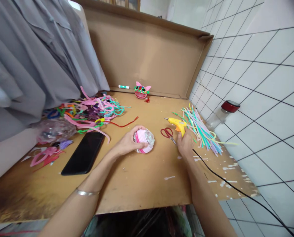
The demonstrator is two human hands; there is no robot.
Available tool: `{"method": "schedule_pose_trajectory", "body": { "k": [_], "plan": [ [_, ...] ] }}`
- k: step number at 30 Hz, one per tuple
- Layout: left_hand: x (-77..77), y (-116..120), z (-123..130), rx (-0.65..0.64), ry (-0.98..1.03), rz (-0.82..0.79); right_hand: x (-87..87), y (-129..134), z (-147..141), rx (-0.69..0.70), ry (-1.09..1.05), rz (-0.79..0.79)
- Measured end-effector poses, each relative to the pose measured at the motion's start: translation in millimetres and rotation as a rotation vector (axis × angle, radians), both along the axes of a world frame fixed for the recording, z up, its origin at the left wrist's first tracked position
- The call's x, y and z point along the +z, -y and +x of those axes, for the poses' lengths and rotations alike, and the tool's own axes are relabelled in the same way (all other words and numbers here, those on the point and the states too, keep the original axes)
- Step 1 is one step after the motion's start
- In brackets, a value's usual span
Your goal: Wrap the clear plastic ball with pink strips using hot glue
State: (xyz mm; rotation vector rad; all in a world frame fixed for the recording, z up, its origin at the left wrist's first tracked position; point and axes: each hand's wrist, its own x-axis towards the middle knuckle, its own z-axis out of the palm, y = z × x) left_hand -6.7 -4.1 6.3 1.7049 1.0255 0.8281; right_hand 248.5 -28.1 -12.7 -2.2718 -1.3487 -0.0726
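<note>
My left hand (131, 142) is closed around a round ball (147, 140) wrapped in pink and white strands, with a greyish, shiny patch on its right side. The thumb presses on the front of the ball. In my right hand (185, 143) is a yellow hot glue gun (178, 123), its nozzle pointing left. A black cord (218, 177) runs from below that hand to the lower right. Scissors with red handles (167, 132) lie just left of my right hand, their blades partly hidden by it.
Pipe cleaners (203, 130) lie in a bundle at right, near a clear jar with a red lid (231, 106). Tangled pipe cleaners (95, 108) and a black phone (84, 153) lie at left. A cat-eared figure (140, 91) and a marker (124, 87) stand or lie by the cardboard wall (147, 52).
</note>
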Motion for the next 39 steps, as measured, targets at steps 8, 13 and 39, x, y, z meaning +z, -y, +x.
{"method": "schedule_pose_trajectory", "body": {
  "k": [8, 13, 39],
  "plan": [
    [-3.3, -0.4, 1.8, -0.038, 0.038, 0.002, 0.3, -18.7, -26.0, 0.135, -0.003, -0.165],
    [-4.7, 0.2, 4.0, -0.039, 0.042, 0.032, -7.4, -22.6, -16.3, 0.084, 0.023, -0.191],
    [-2.1, 3.1, 5.1, -0.034, 0.027, 0.022, -14.7, -3.5, -8.7, 0.037, -0.112, -0.071]
  ]
}}
